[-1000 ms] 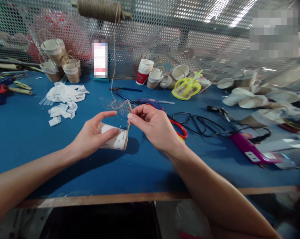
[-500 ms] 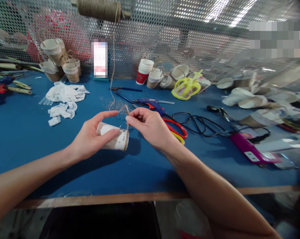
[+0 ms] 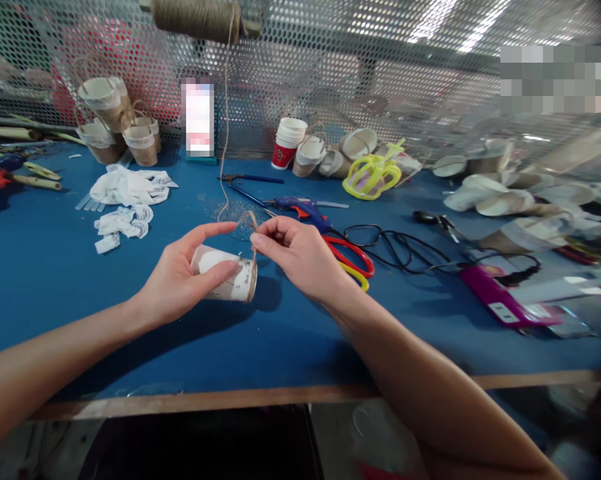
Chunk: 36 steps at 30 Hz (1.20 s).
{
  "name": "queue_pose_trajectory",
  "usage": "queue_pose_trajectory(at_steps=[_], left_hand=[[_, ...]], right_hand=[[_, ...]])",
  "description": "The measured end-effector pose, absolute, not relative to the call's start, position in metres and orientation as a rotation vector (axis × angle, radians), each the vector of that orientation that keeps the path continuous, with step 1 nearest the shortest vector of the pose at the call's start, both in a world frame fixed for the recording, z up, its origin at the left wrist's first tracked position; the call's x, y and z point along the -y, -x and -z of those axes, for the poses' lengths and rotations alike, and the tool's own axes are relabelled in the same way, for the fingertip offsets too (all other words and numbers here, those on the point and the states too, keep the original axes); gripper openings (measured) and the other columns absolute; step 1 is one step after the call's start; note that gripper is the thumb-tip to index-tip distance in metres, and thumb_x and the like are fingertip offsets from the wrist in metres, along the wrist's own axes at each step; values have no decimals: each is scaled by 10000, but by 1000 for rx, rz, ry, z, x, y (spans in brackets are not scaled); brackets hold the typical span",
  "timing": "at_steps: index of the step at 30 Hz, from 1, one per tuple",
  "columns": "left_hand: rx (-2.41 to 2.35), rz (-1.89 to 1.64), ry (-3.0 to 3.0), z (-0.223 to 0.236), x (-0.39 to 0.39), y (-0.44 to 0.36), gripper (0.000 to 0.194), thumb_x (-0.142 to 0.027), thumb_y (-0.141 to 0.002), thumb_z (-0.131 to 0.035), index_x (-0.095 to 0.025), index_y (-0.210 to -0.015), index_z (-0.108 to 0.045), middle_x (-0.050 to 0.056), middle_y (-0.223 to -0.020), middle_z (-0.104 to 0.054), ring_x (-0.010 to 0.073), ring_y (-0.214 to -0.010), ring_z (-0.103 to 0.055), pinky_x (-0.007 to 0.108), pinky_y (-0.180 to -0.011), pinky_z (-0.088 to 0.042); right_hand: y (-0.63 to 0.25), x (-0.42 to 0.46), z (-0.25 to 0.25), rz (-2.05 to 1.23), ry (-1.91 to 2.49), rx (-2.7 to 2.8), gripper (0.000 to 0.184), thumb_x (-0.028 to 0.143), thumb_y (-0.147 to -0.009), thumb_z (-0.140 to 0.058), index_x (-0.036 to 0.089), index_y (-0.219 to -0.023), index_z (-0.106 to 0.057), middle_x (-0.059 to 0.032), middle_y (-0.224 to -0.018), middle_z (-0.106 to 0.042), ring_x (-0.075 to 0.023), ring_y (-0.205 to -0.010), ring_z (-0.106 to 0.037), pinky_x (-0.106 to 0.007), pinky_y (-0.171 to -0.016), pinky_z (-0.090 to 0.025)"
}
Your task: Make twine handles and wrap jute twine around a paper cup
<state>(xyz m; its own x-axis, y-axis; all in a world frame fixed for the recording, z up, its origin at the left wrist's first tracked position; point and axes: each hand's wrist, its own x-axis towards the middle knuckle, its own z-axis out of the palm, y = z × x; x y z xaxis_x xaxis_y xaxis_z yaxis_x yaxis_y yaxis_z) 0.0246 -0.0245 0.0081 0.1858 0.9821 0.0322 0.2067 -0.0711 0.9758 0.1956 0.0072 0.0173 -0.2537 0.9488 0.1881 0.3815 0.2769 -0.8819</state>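
Observation:
My left hand grips a white paper cup lying on its side above the blue table, thumb along its wall and index finger stretched out over it. Brown twine edges the cup's right end. My right hand pinches the twine between thumb and index finger, just above that end. From there the twine loops left and runs up to a spool hung on the mesh. Behind my right hand lie a blue glue gun and scissors with red and yellow handles.
Twine-wrapped cups with handles stand at the back left near crumpled white cloth. A phone leans on the mesh. Stacked paper cups, a yellow wire holder, a black cable and a purple power strip lie rightward.
The view has shifted very slightly. Both hands keep their holds on the cup and the twine, with hardly any movement.

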Motion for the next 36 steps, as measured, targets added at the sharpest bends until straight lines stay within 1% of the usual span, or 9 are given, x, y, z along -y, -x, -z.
queue_pose_trajectory(at_steps=[6, 14, 26, 36], left_hand=[[-1179, -975, -1487, -6, 22, -24, 511, -316, -715, -637, -167, -1186, -504, -37, -585, -525, 73, -458, -454, 154, -428, -394], [-1187, -991, -1481, -9, 25, -25, 485, -291, -708, -646, -178, -1163, -523, -41, -583, -536, 63, -457, -453, 140, -424, -398], [-1156, -1073, -1485, -7, 27, -24, 432, -307, -705, -651, -199, -1114, -560, -29, -587, -554, 74, -461, -458, 165, -424, -416], [-1145, -1064, -1545, -5, 26, -22, 433, -312, -712, -649, -215, -1124, -557, -31, -592, -539, 68, -453, -431, 160, -418, -386]], right_hand=[[-198, -5, -20, -932, 1139, 1747, 94, 237, -754, -579, 162, -726, -531, 20, -668, -540, -92, -608, -475, -237, -578, -399], [-197, -7, -17, -944, 1198, 1791, 97, 232, -754, -571, 152, -711, -537, 22, -641, -541, -88, -580, -470, -235, -554, -377], [-195, -7, -16, -903, 1243, 1892, 97, 221, -754, -563, 160, -681, -547, 30, -627, -536, -86, -566, -444, -236, -539, -347], [-195, -7, -13, -1052, 1227, 1855, 103, 236, -745, -573, 153, -686, -560, 29, -629, -532, -85, -572, -446, -232, -542, -350]])
